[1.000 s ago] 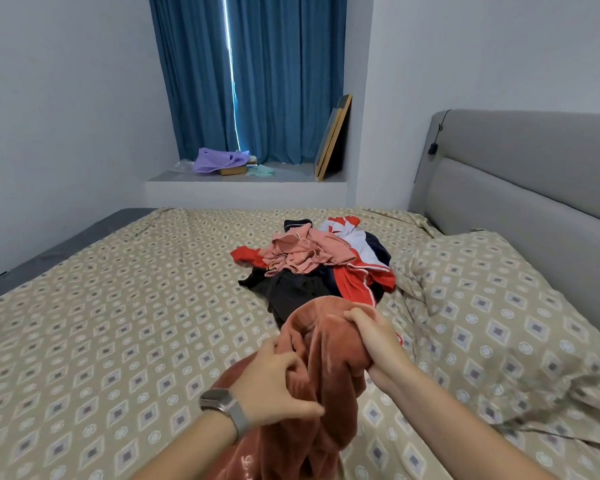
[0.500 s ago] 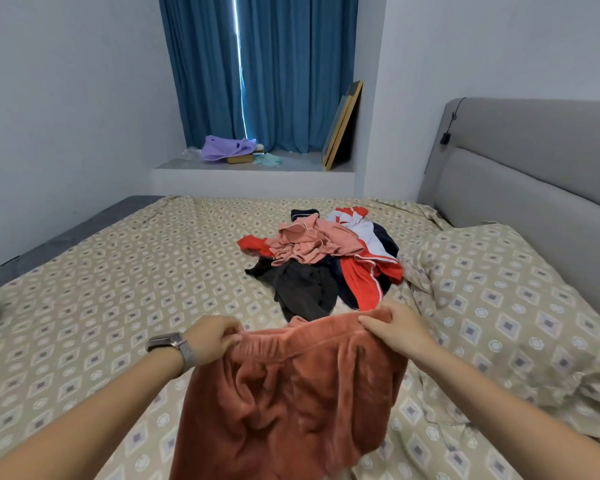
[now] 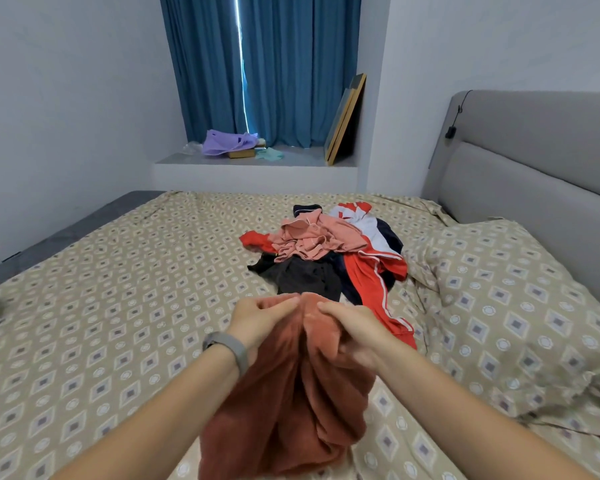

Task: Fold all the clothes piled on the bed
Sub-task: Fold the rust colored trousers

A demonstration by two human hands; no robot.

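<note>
While the left hand [image 3: 260, 318] and right hand [image 3: 352, 329] pinch the rust fleece garment [image 3: 291, 403] together near the clothes pile [image 3: 329, 258], they should match its 2 top corners, then lay it flat on the bed [image 3: 101, 306].

Both forearms are reaching forward, converging toward the middle. The left hand [image 3: 262, 318] is pinching the garment [image 3: 291, 393] at its top edge, thumb and fingertips pointing toward the right hand [image 3: 352, 332]. The right hand is gripping the same edge just beside it, fingers curled into the fabric. A band [image 3: 227, 348] is sitting on the left wrist.
</note>
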